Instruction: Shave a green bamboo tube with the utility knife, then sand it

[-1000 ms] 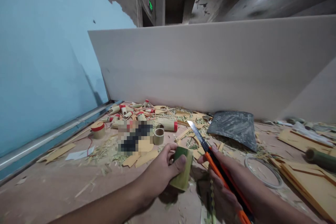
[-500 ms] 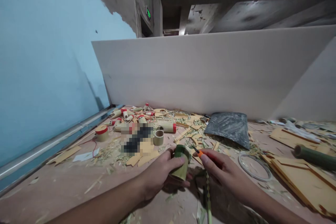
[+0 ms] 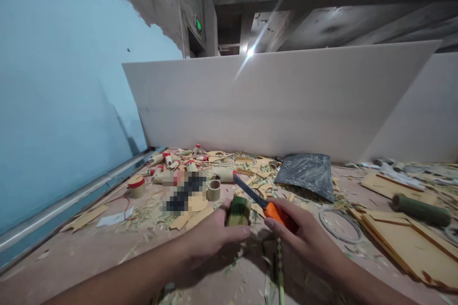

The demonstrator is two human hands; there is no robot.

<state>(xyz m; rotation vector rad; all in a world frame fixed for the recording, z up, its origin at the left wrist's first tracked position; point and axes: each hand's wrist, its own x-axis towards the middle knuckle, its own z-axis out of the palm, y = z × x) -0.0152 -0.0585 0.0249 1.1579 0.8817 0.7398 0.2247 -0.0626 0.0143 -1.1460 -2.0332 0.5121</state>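
My left hand (image 3: 211, 233) is closed around a short bamboo piece (image 3: 238, 212), dark green toward its top and paler below. In my right hand (image 3: 296, 228) is a knife with an orange handle (image 3: 277, 214); its dark blade (image 3: 248, 190) points up and to the left, above the bamboo and apart from it. A pale bamboo ring (image 3: 214, 190) stands just beyond my left hand. Below the hands, a thin green strip with notched edges (image 3: 280, 267) runs toward the front.
Bamboo tubes with red ends (image 3: 224, 175) and shavings lie across the back left. A dark grey sheet (image 3: 306, 176) rests at the back. On the right are a coil (image 3: 339, 225), stacked yellow boards (image 3: 411, 248) and a green bamboo tube (image 3: 421, 209). A white panel (image 3: 272, 109) stands behind.
The knife has turned so its blade shows at length, pointing up and left, away from the bamboo. My left hand has turned the bamboo piece and moved slightly left.
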